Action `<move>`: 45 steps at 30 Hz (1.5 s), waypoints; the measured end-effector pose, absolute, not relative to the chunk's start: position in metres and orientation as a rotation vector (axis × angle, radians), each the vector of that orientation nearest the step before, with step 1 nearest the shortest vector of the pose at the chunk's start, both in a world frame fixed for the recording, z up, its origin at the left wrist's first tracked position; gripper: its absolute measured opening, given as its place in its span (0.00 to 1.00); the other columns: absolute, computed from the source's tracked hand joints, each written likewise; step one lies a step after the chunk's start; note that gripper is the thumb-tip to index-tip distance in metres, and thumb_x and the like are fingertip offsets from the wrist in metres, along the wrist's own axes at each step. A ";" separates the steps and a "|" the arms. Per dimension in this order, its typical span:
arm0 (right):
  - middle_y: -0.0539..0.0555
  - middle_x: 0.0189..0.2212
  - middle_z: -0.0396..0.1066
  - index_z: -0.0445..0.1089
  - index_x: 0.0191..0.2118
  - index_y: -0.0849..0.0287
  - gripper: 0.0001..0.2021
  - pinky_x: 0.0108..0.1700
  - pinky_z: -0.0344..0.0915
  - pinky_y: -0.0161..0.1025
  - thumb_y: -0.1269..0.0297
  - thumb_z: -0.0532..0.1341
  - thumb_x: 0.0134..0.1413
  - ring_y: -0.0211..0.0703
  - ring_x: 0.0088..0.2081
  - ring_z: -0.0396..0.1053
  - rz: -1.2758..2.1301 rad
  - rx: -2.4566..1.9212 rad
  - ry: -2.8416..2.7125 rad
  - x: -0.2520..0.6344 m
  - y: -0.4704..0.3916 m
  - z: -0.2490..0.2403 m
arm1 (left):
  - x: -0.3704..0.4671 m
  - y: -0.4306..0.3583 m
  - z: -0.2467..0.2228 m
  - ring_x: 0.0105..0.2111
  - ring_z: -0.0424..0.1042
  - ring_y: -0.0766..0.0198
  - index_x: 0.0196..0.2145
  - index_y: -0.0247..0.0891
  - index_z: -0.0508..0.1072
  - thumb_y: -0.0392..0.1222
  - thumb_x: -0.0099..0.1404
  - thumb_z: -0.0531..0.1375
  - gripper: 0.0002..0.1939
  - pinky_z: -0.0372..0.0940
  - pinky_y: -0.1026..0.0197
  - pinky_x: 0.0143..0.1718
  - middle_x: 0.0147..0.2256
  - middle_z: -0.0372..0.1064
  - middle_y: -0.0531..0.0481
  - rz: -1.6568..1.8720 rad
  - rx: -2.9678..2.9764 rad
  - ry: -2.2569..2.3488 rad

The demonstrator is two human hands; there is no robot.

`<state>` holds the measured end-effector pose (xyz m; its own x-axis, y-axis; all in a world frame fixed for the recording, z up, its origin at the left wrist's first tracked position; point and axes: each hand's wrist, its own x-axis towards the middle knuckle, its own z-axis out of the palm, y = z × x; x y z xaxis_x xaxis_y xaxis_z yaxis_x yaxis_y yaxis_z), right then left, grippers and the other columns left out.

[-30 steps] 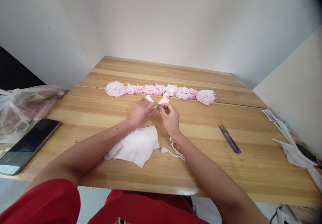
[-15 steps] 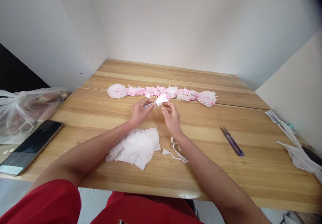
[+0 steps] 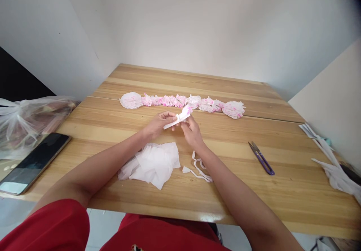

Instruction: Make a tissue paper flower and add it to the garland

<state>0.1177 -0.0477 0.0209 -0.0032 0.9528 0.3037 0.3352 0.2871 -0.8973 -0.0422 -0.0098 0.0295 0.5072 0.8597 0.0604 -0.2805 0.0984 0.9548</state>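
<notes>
Between my hands is a small bunch of folded white tissue with pink tips [image 3: 186, 112], tied or pinched near its middle. My left hand [image 3: 159, 125] is closed on its narrow white lower part. Fingers of my right hand [image 3: 193, 131] press on the bunch from the right, just under the pink end. Behind them lies a long row of ruffled pink and white tissue flowers [image 3: 170, 101], with a wider round one at each end. A pile of white tissue sheets [image 3: 156, 164] rests near my left forearm, and thin white strips [image 3: 194, 172] lie beside my right forearm.
Purple-handled thread snips [image 3: 261, 158] lie on the wooden table [image 3: 220, 202] at the right. White strips of material [image 3: 332, 172] are along the right edge. At the left are a dark phone [image 3: 35, 162] and a clear plastic bag [image 3: 31, 123]. Walls stand behind the table.
The tissue bunch has turned, its narrow end now pointing down and left. My right fingers have moved from beside it onto it, and my left hand has shifted its hold.
</notes>
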 end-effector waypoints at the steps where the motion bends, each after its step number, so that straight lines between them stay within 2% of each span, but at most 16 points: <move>1: 0.56 0.46 0.72 0.69 0.50 0.54 0.18 0.54 0.63 0.45 0.64 0.52 0.55 0.49 0.53 0.65 0.748 -1.211 -1.579 0.118 -0.047 0.023 | -0.044 -0.009 0.030 0.23 0.68 0.71 0.32 0.35 0.72 0.50 0.55 0.68 0.16 0.63 0.64 0.29 0.28 0.72 0.51 0.869 1.132 0.567; 4: 0.55 0.47 0.72 0.71 0.47 0.53 0.16 0.54 0.63 0.43 0.63 0.53 0.56 0.49 0.53 0.66 0.742 -1.180 -1.664 0.121 -0.047 0.026 | -0.047 -0.008 0.030 0.21 0.67 0.72 0.31 0.35 0.71 0.50 0.54 0.69 0.16 0.61 0.66 0.24 0.27 0.70 0.51 0.788 1.004 0.517; 6: 0.53 0.39 0.74 0.72 0.44 0.54 0.14 0.46 0.66 0.42 0.62 0.53 0.57 0.48 0.43 0.71 0.781 -1.212 -1.679 0.124 -0.047 0.026 | -0.048 -0.008 0.030 0.20 0.66 0.73 0.32 0.35 0.71 0.49 0.54 0.70 0.16 0.60 0.67 0.22 0.26 0.70 0.52 0.747 0.971 0.510; 9: 0.51 0.29 0.73 0.74 0.37 0.55 0.12 0.37 0.64 0.40 0.62 0.53 0.58 0.46 0.32 0.70 0.722 -1.297 -1.723 0.127 -0.048 0.023 | -0.049 -0.007 0.029 0.19 0.66 0.74 0.35 0.34 0.72 0.49 0.56 0.69 0.17 0.58 0.69 0.20 0.26 0.70 0.52 0.710 0.972 0.487; 11: 0.52 0.30 0.74 0.74 0.38 0.54 0.13 0.39 0.63 0.41 0.63 0.52 0.59 0.48 0.34 0.71 0.637 -1.317 -1.791 0.130 -0.049 0.022 | -0.049 -0.006 0.028 0.18 0.66 0.75 0.36 0.35 0.71 0.48 0.56 0.68 0.16 0.58 0.70 0.19 0.26 0.70 0.52 0.725 0.966 0.491; 15: 0.56 0.41 0.77 0.71 0.51 0.53 0.17 0.44 0.62 0.44 0.64 0.50 0.62 0.53 0.42 0.72 0.552 -1.349 -1.960 0.131 -0.051 0.023 | -0.049 -0.003 0.028 0.18 0.65 0.76 0.35 0.36 0.69 0.46 0.55 0.70 0.17 0.58 0.72 0.18 0.25 0.70 0.54 0.817 0.867 0.535; 19: 0.58 0.39 0.76 0.72 0.48 0.55 0.17 0.44 0.62 0.46 0.61 0.48 0.64 0.54 0.42 0.71 0.573 -1.382 -2.046 0.129 -0.050 0.028 | -0.050 -0.002 0.027 0.17 0.62 0.76 0.30 0.35 0.69 0.44 0.57 0.69 0.14 0.57 0.73 0.16 0.25 0.69 0.54 0.802 0.814 0.480; 22: 0.55 0.46 0.74 0.70 0.49 0.54 0.15 0.50 0.63 0.45 0.55 0.57 0.60 0.51 0.47 0.70 0.806 -1.215 -1.953 0.129 -0.050 0.033 | -0.051 -0.004 0.027 0.16 0.61 0.77 0.31 0.34 0.69 0.42 0.59 0.67 0.11 0.58 0.73 0.17 0.25 0.68 0.54 0.755 0.806 0.429; 25: 0.55 0.45 0.74 0.68 0.46 0.55 0.21 0.53 0.63 0.45 0.47 0.64 0.52 0.50 0.49 0.69 1.134 -0.992 -1.828 0.128 -0.049 0.035 | -0.050 -0.006 0.029 0.16 0.63 0.77 0.32 0.32 0.69 0.39 0.60 0.65 0.09 0.60 0.73 0.18 0.25 0.68 0.53 0.741 0.821 0.413; 29: 0.55 0.40 0.74 0.71 0.39 0.57 0.23 0.54 0.63 0.45 0.40 0.54 0.59 0.47 0.47 0.70 1.284 -0.913 -1.594 0.129 -0.048 0.032 | -0.050 -0.005 0.029 0.17 0.65 0.75 0.32 0.33 0.68 0.38 0.60 0.65 0.08 0.60 0.73 0.17 0.26 0.69 0.52 0.760 0.831 0.428; 31: 0.55 0.40 0.74 0.73 0.39 0.57 0.25 0.52 0.64 0.44 0.40 0.51 0.60 0.46 0.45 0.70 1.273 -0.963 -1.486 0.130 -0.047 0.029 | -0.050 -0.004 0.027 0.17 0.66 0.75 0.34 0.33 0.69 0.39 0.61 0.65 0.09 0.59 0.74 0.16 0.26 0.70 0.52 0.771 0.829 0.427; 34: 0.53 0.35 0.74 0.75 0.37 0.57 0.21 0.43 0.66 0.41 0.43 0.59 0.55 0.42 0.36 0.69 1.229 -1.087 -1.439 0.131 -0.045 0.025 | -0.050 -0.003 0.025 0.17 0.66 0.75 0.34 0.33 0.68 0.39 0.61 0.64 0.09 0.60 0.74 0.17 0.26 0.69 0.52 0.781 0.825 0.423; 37: 0.52 0.30 0.74 0.77 0.35 0.58 0.17 0.36 0.63 0.37 0.48 0.63 0.50 0.37 0.29 0.64 1.168 -1.184 -1.431 0.131 -0.044 0.023 | -0.049 -0.003 0.025 0.18 0.67 0.74 0.34 0.33 0.68 0.37 0.62 0.64 0.07 0.62 0.74 0.18 0.26 0.70 0.51 0.790 0.804 0.433; 42: 0.50 0.28 0.74 0.77 0.40 0.58 0.17 0.32 0.60 0.36 0.52 0.63 0.50 0.35 0.26 0.61 1.157 -1.218 -1.435 0.133 -0.043 0.026 | -0.050 -0.003 0.029 0.16 0.66 0.74 0.34 0.34 0.67 0.35 0.62 0.63 0.07 0.62 0.73 0.16 0.25 0.70 0.52 0.830 0.772 0.486; 45: 0.50 0.27 0.74 0.78 0.39 0.57 0.16 0.31 0.60 0.36 0.52 0.63 0.50 0.35 0.25 0.62 1.155 -1.252 -1.491 0.136 -0.044 0.030 | -0.051 -0.002 0.030 0.16 0.66 0.73 0.33 0.34 0.66 0.36 0.61 0.64 0.09 0.61 0.73 0.16 0.24 0.70 0.52 0.837 0.770 0.486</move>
<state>0.1356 -0.0438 0.0300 -0.1376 0.9895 0.0445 0.2047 0.0723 -0.9762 -0.0512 -0.0019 0.0302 0.5886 0.8036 -0.0881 -0.4747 0.4318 0.7670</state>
